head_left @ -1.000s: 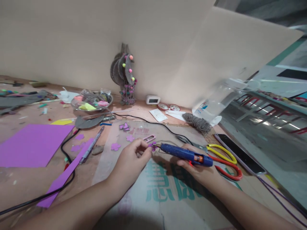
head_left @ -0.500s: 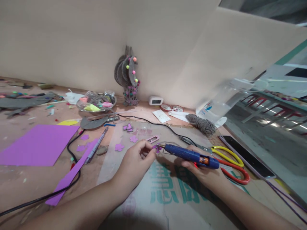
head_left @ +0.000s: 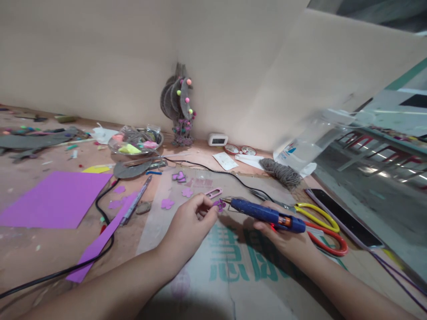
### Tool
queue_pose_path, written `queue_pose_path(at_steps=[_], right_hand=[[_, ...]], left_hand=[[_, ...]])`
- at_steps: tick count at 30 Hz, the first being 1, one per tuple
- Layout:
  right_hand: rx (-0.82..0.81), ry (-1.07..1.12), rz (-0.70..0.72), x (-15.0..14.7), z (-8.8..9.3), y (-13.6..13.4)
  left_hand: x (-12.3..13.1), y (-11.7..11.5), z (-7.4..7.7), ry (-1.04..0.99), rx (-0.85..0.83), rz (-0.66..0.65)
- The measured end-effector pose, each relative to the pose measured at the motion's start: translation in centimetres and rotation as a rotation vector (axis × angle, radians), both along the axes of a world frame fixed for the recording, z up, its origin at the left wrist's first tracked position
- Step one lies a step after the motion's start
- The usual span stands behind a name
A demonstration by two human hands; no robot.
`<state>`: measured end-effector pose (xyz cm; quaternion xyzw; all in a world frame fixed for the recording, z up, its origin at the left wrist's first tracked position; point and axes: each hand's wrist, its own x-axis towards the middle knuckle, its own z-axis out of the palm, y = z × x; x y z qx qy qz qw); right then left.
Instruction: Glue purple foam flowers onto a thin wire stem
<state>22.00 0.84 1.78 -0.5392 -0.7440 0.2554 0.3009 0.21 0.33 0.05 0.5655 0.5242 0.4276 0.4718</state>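
Observation:
My left hand (head_left: 190,222) pinches a small purple foam flower (head_left: 219,205) just above the cardboard sheet (head_left: 233,275). My right hand (head_left: 283,238) is wrapped round a blue hot glue gun (head_left: 267,215), its metal nozzle pointing left and almost touching the flower. A pink clip-like piece (head_left: 213,193) lies just behind the flower. More purple flower cut-outs (head_left: 167,203) lie to the left on a clear plastic sheet.
Yellow and red scissors (head_left: 320,224) and a phone (head_left: 343,218) lie right of the glue gun. A black cable (head_left: 100,209), a purple foam sheet (head_left: 50,200) and strip (head_left: 100,242) sit left. A bowl of scraps (head_left: 135,144), a felt ornament (head_left: 178,106) and grey twine (head_left: 280,173) stand behind.
Both hands stay together with the nozzle at the flower; the view has shifted slightly, nothing taken or let go.

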Motion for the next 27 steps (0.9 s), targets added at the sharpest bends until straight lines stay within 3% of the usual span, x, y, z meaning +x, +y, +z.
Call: queue_pose_path(at_steps=[27], right_hand=[[0.006, 0.0, 0.007, -0.22, 0.57, -0.21]], left_hand=[[0.04, 0.03, -0.09, -0.03, 0.016, 0.002]])
